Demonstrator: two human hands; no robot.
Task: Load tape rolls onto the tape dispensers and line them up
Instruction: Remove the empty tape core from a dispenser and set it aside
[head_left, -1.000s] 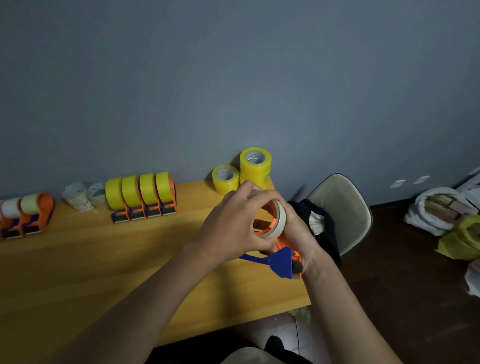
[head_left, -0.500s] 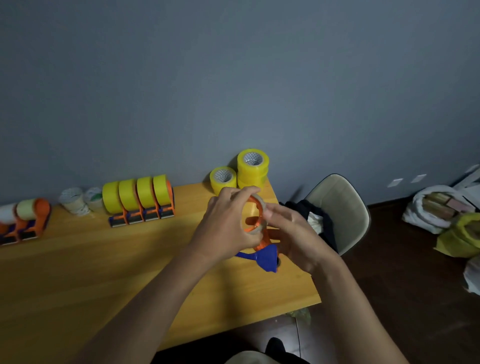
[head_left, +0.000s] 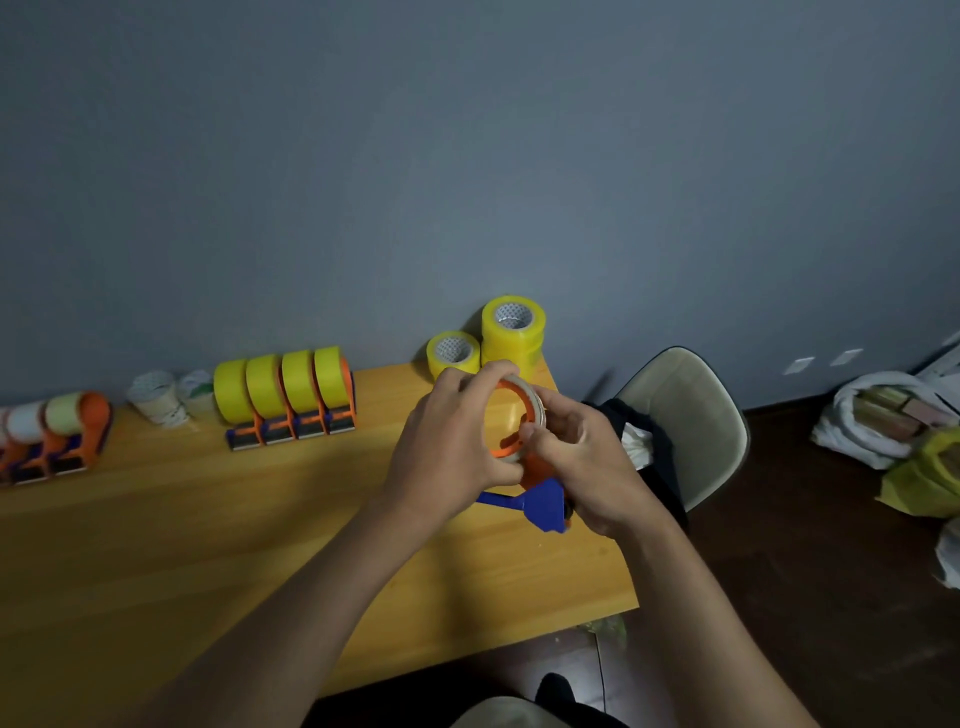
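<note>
Above the wooden table (head_left: 208, 545) I hold an orange and blue tape dispenser (head_left: 540, 501). My left hand (head_left: 452, 447) grips the thin whitish tape core (head_left: 535, 402) around the dispenser's orange wheel. My right hand (head_left: 587, 467) holds the dispenser body, its fingers pinching the ring's right edge. Against the wall stands a row of loaded dispensers with yellow rolls (head_left: 285, 387). Two more loaded dispensers (head_left: 57, 431) stand at the far left. Loose yellow tape rolls (head_left: 511, 330) sit stacked in the table's back right corner.
Two used whitish tape cores (head_left: 161, 397) lie by the wall between the dispenser groups. A beige chair (head_left: 691, 415) with dark cloth on it stands right of the table. Bags (head_left: 883, 426) lie on the dark floor at far right.
The dispenser has turned so that the wheel faces me. My right hand moved from under the dispenser onto the ring's right edge, and both hands rose slightly toward the wall.
</note>
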